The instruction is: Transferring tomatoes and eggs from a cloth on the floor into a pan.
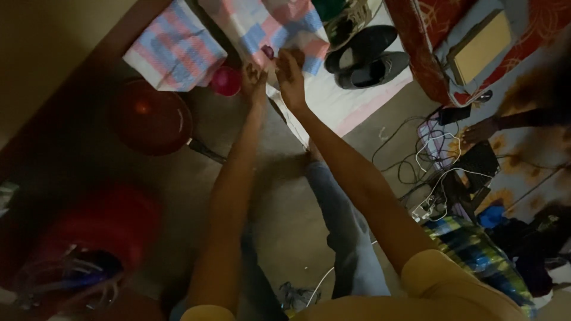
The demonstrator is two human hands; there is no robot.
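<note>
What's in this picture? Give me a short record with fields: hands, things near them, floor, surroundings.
hands: left hand and right hand reach out together at a checked pink-and-blue cloth
held: small dark red thing at the fingertips; grip unclear
near: pink ball, red basin
floor: black shoes, tangled cables
surroundings: dim room, red bucket

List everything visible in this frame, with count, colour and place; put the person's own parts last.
Checked bags: two, pink, blue and white, top left and top centre.
Small round object: one, pink, beside the left hand.
Basin: one, dark red, floor left.
Bucket: one, red, blurred, lower left.
Shoes: two, black, top centre.
Cables: tangle, white and black, right.
Plaid cloth: one, blue-green, lower right.
Another person's hand: one, right edge.
Left hand: at the bag's edge.
Right hand: at the bag; grip unclear.
</note>
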